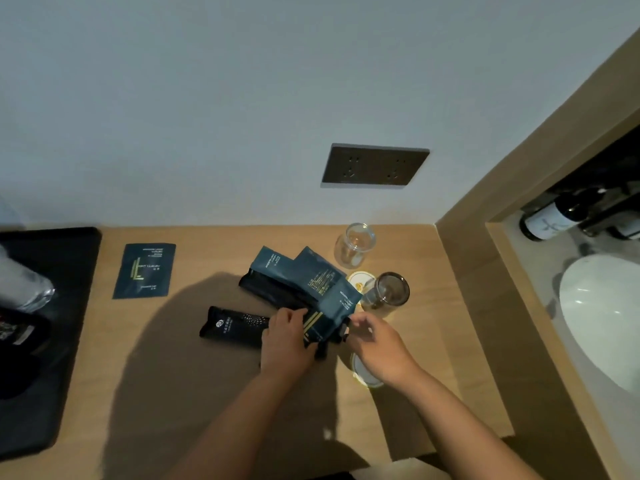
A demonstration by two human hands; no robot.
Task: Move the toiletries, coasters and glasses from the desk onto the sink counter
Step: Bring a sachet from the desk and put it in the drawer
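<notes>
Gathering of toiletry sachets, in progress on the wooden counter (194, 393). Left hand (285, 339): fingers curled over the near end of the fanned teal sachets (308, 275) and the black sachets (273, 289) beneath, gripping the bundle. Right hand (375, 344): fingers bent, pinching the right edge of the front teal sachet (341, 306). One black sachet (230, 325) lying loose just left of the left hand; one flat teal packet (143, 270) well apart, toward the black tray (65, 271). Clear glass (355, 249) near the wall, dark-rimmed glass (386, 294) standing on a round coaster (360, 280); second coaster (363, 374) partly under the right wrist. Sink basin (602, 320) on the far side of the wooden divider (485, 306), to the right. Recommended handling: square the fan into one stack between both hands before lifting; sweep in the loose black sachet; keep the right wrist low and away from the dark-rimmed glass, close enough to be knocked. Slippery film likely; firm pinch across the stack advised.
</notes>
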